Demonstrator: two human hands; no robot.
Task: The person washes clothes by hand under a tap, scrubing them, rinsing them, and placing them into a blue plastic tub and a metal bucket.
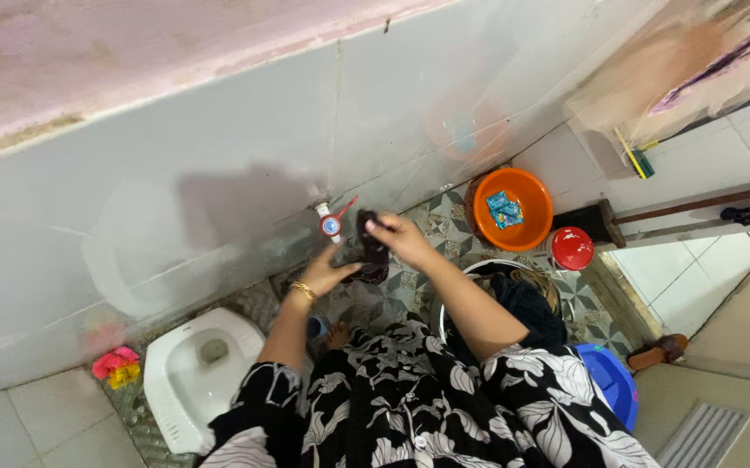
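A dark wet cloth (371,247) hangs below a wall tap (331,224) with a red handle. My right hand (401,236) grips the cloth's upper end. My left hand (330,270), with a gold bangle at the wrist, holds the cloth's lower part just under the tap. Both arms reach out over my lap, which is covered by a black-and-white floral garment.
A white squat toilet (197,373) lies at lower left beside pink and yellow scrubbers (116,366). An orange basin (513,209) with a blue packet, a red lid (572,248), a basin of dark laundry (513,290) and a blue stool (610,381) stand at right on patterned floor tiles.
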